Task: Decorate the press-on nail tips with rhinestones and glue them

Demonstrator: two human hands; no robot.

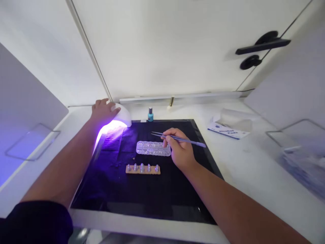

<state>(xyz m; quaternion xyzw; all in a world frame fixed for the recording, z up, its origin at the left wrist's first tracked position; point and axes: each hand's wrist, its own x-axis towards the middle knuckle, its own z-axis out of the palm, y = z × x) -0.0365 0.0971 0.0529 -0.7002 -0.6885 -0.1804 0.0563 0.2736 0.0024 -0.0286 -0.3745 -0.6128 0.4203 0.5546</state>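
My left hand point(103, 111) rests on top of a white nail lamp point(123, 115), its fingers spread over the dome. Purple light pours from the lamp's opening. Between the fingers of my right hand point(180, 147) is a pair of tweezers point(185, 139), the thin tips pointing left. They hover above a clear compartment case point(153, 149) of small sparkling pieces. Nearer to me, a tan strip point(144, 171) carries several shiny nail tips point(142, 167) standing upright in a row. Whether the tweezer tips hold anything is too small to tell.
A black mat point(172, 196) covers the middle of the white table. Behind it stand a blue bottle point(150, 115) and a small gold-coloured item point(171, 101). An alcohol pads box point(228, 130) lies at the right. White panels enclose the sides, and a door with a black handle point(262, 45) rises behind.
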